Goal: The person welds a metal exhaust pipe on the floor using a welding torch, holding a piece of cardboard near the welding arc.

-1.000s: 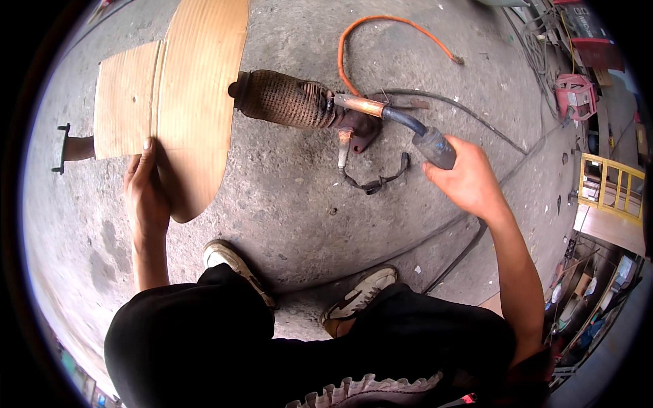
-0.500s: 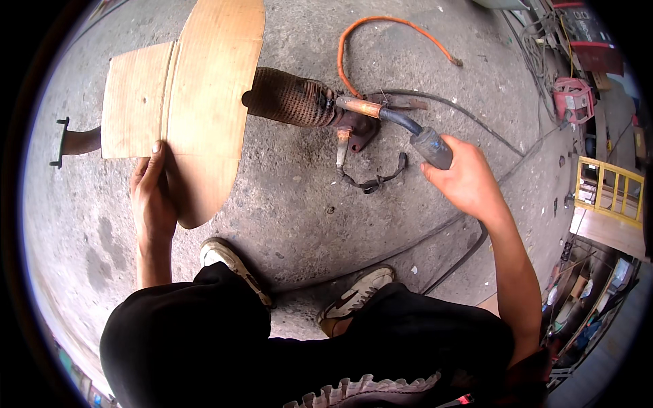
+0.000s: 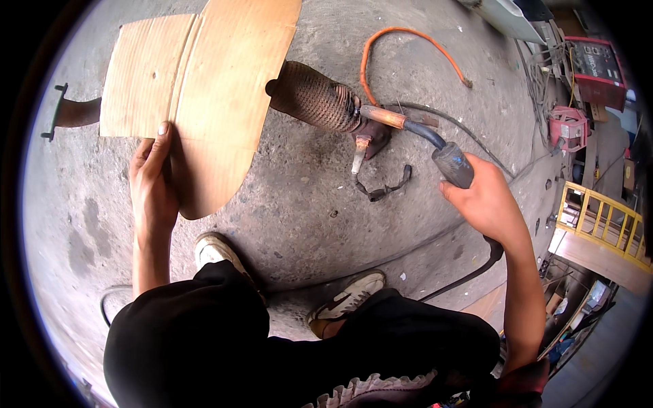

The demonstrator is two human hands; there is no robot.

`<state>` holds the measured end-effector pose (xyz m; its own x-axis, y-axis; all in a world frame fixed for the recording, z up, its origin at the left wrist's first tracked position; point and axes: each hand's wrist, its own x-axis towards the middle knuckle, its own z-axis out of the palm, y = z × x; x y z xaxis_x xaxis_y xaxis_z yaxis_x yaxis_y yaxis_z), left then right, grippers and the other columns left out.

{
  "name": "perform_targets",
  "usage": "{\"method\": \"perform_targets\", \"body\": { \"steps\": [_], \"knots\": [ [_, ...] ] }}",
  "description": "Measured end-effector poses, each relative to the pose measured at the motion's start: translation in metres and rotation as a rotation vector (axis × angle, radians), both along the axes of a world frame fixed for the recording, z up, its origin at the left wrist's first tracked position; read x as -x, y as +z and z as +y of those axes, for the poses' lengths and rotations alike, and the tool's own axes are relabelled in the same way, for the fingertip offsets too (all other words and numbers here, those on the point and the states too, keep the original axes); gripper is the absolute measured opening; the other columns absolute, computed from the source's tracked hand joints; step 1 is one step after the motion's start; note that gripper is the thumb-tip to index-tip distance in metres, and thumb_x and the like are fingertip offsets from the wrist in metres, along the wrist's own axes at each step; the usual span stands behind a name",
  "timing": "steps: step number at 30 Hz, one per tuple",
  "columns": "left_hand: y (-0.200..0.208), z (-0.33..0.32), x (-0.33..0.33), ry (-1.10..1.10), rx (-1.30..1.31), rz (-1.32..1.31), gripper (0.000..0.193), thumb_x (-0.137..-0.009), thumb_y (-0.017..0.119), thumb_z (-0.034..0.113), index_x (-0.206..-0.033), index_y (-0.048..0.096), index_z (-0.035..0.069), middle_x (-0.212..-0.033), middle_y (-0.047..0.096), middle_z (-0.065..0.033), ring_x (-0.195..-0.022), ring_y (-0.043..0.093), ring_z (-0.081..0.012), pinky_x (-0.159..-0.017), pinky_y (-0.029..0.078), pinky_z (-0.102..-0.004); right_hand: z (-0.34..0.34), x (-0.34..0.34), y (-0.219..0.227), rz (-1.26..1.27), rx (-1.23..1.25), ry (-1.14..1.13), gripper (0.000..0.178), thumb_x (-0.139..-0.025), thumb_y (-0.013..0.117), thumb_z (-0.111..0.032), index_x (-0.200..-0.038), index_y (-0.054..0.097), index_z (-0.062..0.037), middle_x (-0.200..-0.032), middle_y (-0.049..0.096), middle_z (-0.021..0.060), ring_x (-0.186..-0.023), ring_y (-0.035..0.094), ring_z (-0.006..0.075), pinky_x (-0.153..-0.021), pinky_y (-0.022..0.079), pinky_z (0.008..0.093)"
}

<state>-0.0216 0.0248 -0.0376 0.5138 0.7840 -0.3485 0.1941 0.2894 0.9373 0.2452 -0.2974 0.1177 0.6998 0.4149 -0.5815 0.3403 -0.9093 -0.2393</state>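
Observation:
My left hand (image 3: 153, 187) grips the lower edge of a curved brown cardboard sheet (image 3: 204, 88), held up over the left end of a rusty exhaust pipe with a braided metal section (image 3: 313, 98) lying on the concrete floor. My right hand (image 3: 486, 200) is closed on the grey handle of a welding torch (image 3: 449, 163); its copper nozzle (image 3: 381, 117) points at the right end of the braided section. A rusty bracket (image 3: 367, 139) sits just below the nozzle. The pipe's far end (image 3: 71, 112) shows left of the cardboard.
An orange cable (image 3: 394, 41) loops on the floor behind the pipe, and a dark clamp with a wire (image 3: 384, 190) lies near the bracket. The torch hose (image 3: 469, 272) runs past my shoes (image 3: 347, 302). Red machines (image 3: 592, 64) and a yellow frame (image 3: 598, 214) stand at right.
The cardboard and my left hand have shifted right and up in the view, now covering more of the pipe's left part. The torch stays at the joint.

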Motion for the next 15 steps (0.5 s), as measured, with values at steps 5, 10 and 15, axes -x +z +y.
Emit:
{"method": "perform_targets", "body": {
  "steps": [5,10,15],
  "knots": [
    [-0.007,0.009,0.008,-0.076,0.005,-0.051,0.029,-0.105,0.056,0.011,-0.127,0.063,-0.007,-0.103,0.066,-0.0095,-0.098,0.059,-0.0135,-0.088,0.045,-0.0244,0.026,-0.001,0.018,-0.021,0.096,0.041,0.029,-0.081,0.069,-0.015,-0.100,0.063,0.0074,-0.082,0.066,0.0288,-0.084,0.065,0.0469,-0.077,0.051,0.0460],
    [0.010,0.002,-0.014,-0.001,0.173,-0.038,0.035,-0.104,0.062,0.032,-0.113,0.067,-0.002,-0.102,0.067,-0.0028,-0.095,0.056,-0.0069,-0.084,0.041,-0.0199,0.040,-0.001,0.027,-0.055,0.172,0.094,0.030,-0.081,0.068,-0.014,-0.099,0.063,0.0087,-0.084,0.066,0.0309,-0.087,0.065,0.0487,-0.079,0.051,0.0475],
    [0.021,-0.016,-0.024,-0.009,0.177,-0.027,0.034,-0.103,0.065,0.031,-0.108,0.068,-0.003,-0.094,0.068,-0.0032,-0.084,0.057,-0.0063,-0.076,0.045,-0.0219,0.041,0.000,0.027,-0.066,0.199,0.096,0.029,-0.081,0.067,-0.014,-0.099,0.063,0.0085,-0.084,0.066,0.0313,-0.087,0.065,0.0486,-0.080,0.051,0.0472]
  ]
}}
